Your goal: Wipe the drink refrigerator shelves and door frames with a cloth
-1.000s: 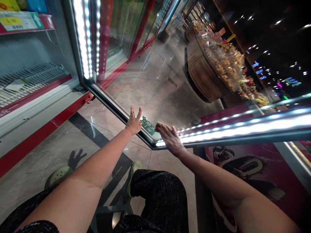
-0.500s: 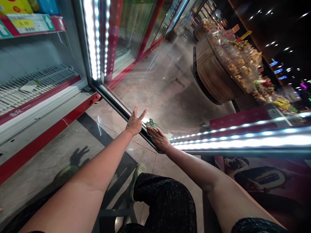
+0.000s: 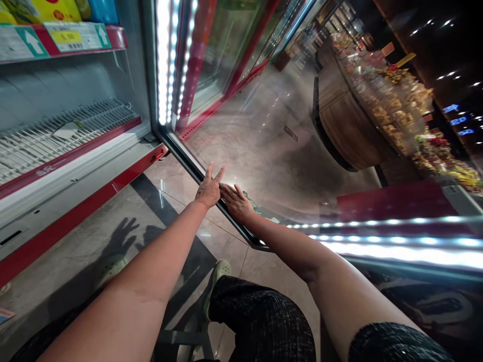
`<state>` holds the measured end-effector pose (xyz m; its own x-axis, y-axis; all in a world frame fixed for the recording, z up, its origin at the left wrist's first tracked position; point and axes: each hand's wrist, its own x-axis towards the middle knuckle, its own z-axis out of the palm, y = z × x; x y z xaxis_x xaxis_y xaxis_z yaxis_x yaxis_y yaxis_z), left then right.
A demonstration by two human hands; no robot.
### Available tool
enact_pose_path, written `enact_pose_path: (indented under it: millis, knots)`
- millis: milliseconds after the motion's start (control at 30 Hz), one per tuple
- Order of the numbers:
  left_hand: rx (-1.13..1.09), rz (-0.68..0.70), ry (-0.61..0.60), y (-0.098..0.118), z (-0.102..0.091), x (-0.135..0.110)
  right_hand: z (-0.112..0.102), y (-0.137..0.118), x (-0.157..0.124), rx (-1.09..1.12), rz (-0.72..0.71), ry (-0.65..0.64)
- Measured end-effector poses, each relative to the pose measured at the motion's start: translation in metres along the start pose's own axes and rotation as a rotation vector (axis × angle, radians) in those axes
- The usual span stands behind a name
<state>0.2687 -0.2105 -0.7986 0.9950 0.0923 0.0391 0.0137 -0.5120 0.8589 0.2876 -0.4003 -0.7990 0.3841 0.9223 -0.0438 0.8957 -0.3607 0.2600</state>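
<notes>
Right hand (image 3: 237, 203) has slid leftward along the bottom of the glass door (image 3: 241, 151) since the earlier frame, away from the lower corner and past the green sticker (image 3: 252, 202), and now lies just beside the left hand (image 3: 209, 192). At far left, a wire rack (image 3: 68, 133) with a white card on it sits inside a lit cooler, below a shelf strip (image 3: 68, 39) of price labels. The door stands open, its glass spanning the middle. On its dark lower frame is the left hand, at least two fingers raised and spread, gripping nothing visible. Next, the right hand lies flat, fingers close together, thumb apart; whether a cloth is under it cannot be told. Behind its wrist, the sticker shows partly. Farther right come bright door lights (image 3: 392, 250) and, through the glass, a wooden counter (image 3: 350, 115). Rubbing along the bottom edge seems under way; the stretch left of both hands looks unreached, and what is finished cannot be judged.
</notes>
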Motion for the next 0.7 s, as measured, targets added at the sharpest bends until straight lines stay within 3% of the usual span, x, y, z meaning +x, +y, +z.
enact_pose_path:
  millis: [133, 267, 433, 500, 700]
  knots:
    - [-0.001, 0.009, 0.008, -0.003, -0.009, 0.002, 0.007, -0.003, 0.021, 0.046, 0.063, -0.013]
    - [-0.018, 0.033, 0.011, -0.003, -0.018, 0.003, 0.013, -0.005, 0.026, 0.06, 0.001, -0.073]
    - [-0.046, 0.073, 0.061, 0.0, -0.025, 0.007, 0.009, -0.001, 0.062, 0.001, 0.076, 0.07]
    - [-0.028, 0.061, 0.072, 0.002, -0.027, 0.009, 0.011, -0.004, 0.073, -0.016, 0.114, 0.071]
    - [0.01, -0.003, 0.106, 0.002, -0.042, 0.012, 0.017, -0.003, 0.075, -0.002, 0.022, 0.012]
